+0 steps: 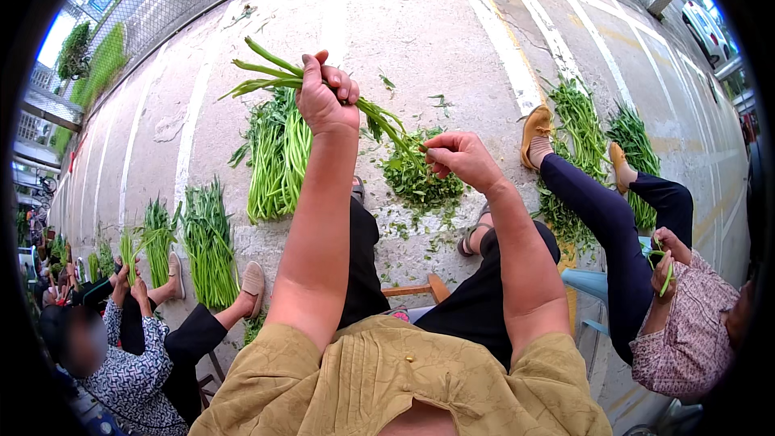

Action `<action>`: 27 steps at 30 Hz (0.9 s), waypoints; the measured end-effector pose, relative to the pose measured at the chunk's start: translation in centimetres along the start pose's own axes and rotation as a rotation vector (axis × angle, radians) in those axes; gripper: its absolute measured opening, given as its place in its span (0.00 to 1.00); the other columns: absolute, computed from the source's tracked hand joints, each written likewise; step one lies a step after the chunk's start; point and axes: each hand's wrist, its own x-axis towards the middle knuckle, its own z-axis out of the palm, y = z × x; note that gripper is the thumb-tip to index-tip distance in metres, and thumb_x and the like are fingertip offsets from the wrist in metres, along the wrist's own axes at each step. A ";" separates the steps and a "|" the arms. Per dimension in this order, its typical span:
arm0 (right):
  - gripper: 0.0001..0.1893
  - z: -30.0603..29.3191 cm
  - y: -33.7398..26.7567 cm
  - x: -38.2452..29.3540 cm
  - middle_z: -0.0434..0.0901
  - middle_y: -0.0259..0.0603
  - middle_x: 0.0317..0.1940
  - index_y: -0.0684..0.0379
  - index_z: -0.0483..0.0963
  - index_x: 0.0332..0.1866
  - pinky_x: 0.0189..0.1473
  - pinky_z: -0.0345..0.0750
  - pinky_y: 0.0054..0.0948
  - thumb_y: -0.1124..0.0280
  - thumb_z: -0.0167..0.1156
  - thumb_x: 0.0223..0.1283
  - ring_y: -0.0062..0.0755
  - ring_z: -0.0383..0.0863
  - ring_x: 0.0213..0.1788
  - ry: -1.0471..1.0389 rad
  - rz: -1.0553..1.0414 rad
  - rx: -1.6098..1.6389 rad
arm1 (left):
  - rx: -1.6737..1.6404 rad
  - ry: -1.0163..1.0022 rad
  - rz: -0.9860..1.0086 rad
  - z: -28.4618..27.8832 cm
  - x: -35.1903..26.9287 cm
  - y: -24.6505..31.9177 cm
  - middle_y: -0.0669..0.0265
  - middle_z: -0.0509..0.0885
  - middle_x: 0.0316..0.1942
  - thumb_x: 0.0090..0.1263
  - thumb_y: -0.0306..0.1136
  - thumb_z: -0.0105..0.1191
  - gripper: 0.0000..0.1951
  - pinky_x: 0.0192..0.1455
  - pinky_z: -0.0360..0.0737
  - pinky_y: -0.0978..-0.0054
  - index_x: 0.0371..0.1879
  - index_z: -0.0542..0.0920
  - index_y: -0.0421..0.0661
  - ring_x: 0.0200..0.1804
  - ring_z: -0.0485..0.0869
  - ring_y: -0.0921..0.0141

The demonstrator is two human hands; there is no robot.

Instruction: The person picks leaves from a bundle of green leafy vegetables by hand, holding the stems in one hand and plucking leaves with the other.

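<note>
My left hand is closed around a small bunch of green leafy-vegetable stems, raised above the pavement. Stem ends fan out on its left side, and the other end slants down to the right. At that lower end, my right hand pinches the tips between thumb and fingertips. Below the right hand lies a loose heap of torn green leaves. A thick pile of long green stems with leaves rests on the ground beyond my left forearm, which partly hides it.
On the left a seated person handles greens beside a stacked bundle. To the right another person holds stems, with legs stretched towards more greens. A wooden stool edge shows between my knees. Leaf scraps litter the concrete.
</note>
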 end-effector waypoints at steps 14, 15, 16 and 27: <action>0.05 0.5 1.1 1.8 0.76 0.32 0.21 0.63 0.75 0.32 0.21 0.74 0.18 0.77 0.56 0.49 0.16 0.75 0.21 0.103 -0.003 -0.056 | 0.070 0.022 -0.013 -1.3 1.2 -0.7 0.74 0.61 0.11 0.72 0.44 0.40 0.14 0.13 0.54 0.79 0.35 0.72 0.45 0.11 0.55 0.79; 0.04 0.7 1.2 1.9 0.76 0.32 0.21 0.63 0.75 0.31 0.21 0.74 0.18 0.77 0.56 0.49 0.16 0.74 0.21 0.104 -0.021 -0.062 | 0.069 0.021 -0.013 -1.3 1.3 -0.6 0.74 0.61 0.11 0.72 0.44 0.40 0.14 0.13 0.54 0.79 0.35 0.72 0.45 0.12 0.56 0.79; 0.04 0.7 1.1 1.9 0.76 0.32 0.21 0.63 0.74 0.31 0.21 0.74 0.18 0.76 0.56 0.49 0.16 0.75 0.22 0.110 -0.020 -0.083 | 0.069 0.019 -0.013 -1.4 1.4 -0.6 0.74 0.61 0.11 0.72 0.44 0.40 0.14 0.13 0.54 0.80 0.35 0.72 0.45 0.12 0.56 0.79; 0.02 0.5 0.5 2.1 0.74 0.34 0.21 0.60 0.72 0.27 0.21 0.77 0.22 0.78 0.53 0.48 0.20 0.76 0.23 0.240 0.088 0.202 | 0.018 -0.012 -0.034 -2.0 2.3 -0.6 0.73 0.62 0.10 0.71 0.44 0.41 0.14 0.13 0.56 0.79 0.35 0.72 0.44 0.11 0.56 0.78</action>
